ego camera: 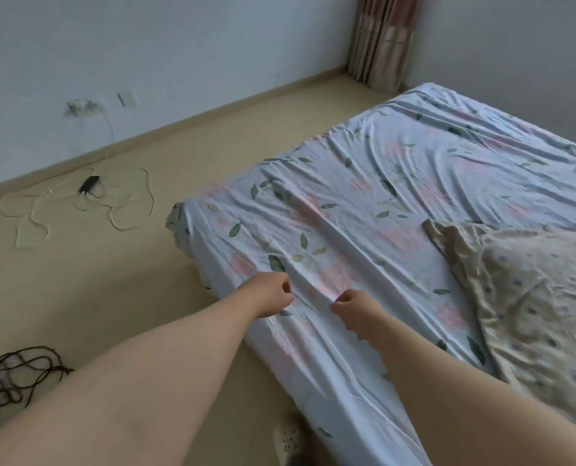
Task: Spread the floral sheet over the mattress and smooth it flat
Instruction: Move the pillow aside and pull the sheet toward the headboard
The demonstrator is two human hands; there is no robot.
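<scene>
The floral sheet already covers the mattress, filling the frame's centre and right, but long creases remain. At lower centre, the left hand and right hand each pinch its near edge; smoothing is left.

A bedroom in a home: a low bed dressed in a floral sheet with a crumpled patterned quilt on it, a striped curtain in the corner, plain walls, wall sockets trailing loose cables across the beige floor, and a slipper beside the bed.
</scene>
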